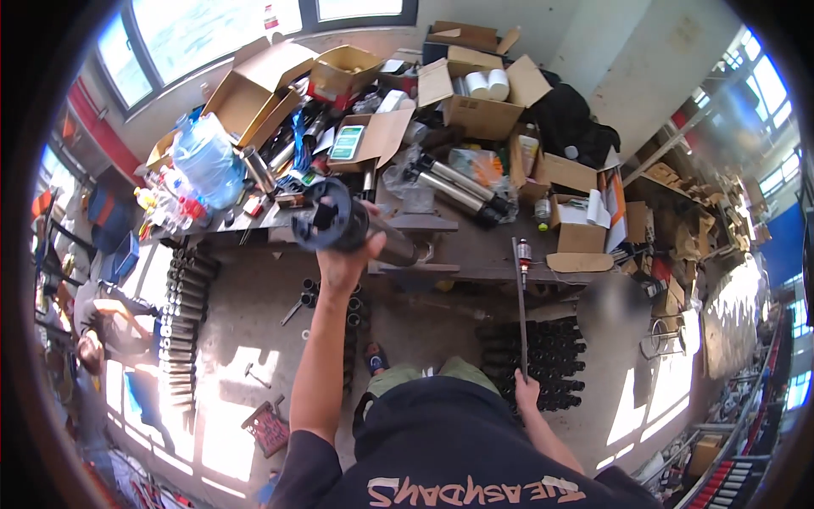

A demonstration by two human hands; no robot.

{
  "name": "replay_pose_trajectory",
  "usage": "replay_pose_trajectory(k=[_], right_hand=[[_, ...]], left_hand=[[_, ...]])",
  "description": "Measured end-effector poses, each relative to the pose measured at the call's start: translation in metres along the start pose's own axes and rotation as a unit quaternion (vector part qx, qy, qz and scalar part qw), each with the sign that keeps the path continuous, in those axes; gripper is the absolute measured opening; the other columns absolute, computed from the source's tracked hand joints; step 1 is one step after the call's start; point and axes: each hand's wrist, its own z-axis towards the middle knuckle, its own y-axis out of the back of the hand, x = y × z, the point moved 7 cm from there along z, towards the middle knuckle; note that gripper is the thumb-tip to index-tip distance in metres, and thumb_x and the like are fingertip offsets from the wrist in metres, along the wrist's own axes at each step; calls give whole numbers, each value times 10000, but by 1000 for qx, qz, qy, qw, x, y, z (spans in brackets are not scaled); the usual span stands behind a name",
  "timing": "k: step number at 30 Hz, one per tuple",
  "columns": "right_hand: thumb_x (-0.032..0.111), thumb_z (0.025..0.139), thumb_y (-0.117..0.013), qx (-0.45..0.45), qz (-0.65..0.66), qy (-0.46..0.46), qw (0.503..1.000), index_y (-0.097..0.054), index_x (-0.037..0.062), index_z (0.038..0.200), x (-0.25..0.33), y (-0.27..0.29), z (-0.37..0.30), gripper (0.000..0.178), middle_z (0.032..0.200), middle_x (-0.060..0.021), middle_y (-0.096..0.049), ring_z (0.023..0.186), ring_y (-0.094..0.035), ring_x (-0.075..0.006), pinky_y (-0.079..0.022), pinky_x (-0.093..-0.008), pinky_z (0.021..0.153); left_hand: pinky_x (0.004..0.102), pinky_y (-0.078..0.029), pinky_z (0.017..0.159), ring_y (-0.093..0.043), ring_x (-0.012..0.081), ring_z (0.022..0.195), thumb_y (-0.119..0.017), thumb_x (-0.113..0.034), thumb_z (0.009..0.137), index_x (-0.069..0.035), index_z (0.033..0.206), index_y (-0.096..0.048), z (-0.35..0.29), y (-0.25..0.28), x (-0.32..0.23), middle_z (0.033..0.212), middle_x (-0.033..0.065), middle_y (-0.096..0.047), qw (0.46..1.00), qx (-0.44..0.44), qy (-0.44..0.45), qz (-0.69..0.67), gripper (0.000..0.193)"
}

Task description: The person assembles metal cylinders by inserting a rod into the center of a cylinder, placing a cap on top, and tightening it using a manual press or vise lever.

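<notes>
My left hand [349, 261] is closed around a dark metal tube with a wide black slotted collar [324, 219] at its near end. The tube [394, 245] slants toward a bench-edge fixture [426, 252]; whether it is clamped there I cannot tell. Lower down on the right, my right hand [526, 391] grips the bottom end of a long thin metal bar [521, 314], held nearly upright. Its top reaches the bench's front edge, beside a small bottle with red liquid [524, 253]. Two shiny tubes with black ends [458, 188] lie on the bench behind the fixture.
Open cardboard boxes [483, 114] and a large plastic water jug [209, 161] crowd the bench [487, 246]. Rows of black tubes [538, 360] stand on the floor by my right hand; stacked tubes [182, 331] line the left. Another person [114, 322] is at far left.
</notes>
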Motion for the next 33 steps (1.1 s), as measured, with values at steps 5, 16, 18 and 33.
replay_pose_trajectory(k=[5,16,18,33], right_hand=[[386,927,-686,-35,-48,81,995,-582,-29,684,-4,9,-69,491,504,-82,-452,500,-444,-142,-389,-378,525],[306,930,-694,-98,-14,128,987,-598,-27,711,53,18,-131,410,518,-114,-450,475,-430,-176,-378,-371,506],[280,933,-692,-85,-12,137,987,-582,-31,705,75,21,-134,401,521,-110,-445,486,-421,-162,-372,-366,507],[230,921,-696,19,-49,268,962,-587,-26,709,206,44,-65,350,522,-47,-410,514,-397,-88,-334,-318,480]], left_hand=[[288,-510,714,-634,127,792,-808,-44,719,-25,1018,-621,70,7,98,921,35,-681,994,-51,86,-37,353],[320,-499,825,-627,180,877,-817,-71,593,-40,1015,-667,108,-63,143,939,44,-677,962,192,195,-18,450],[333,-501,876,-629,204,950,-803,-54,507,-45,1047,-665,103,-64,124,1008,59,-684,940,271,205,-42,557],[328,-546,846,-693,177,915,-869,-161,640,-23,1072,-631,42,-78,92,976,117,-734,989,-39,33,135,512]])
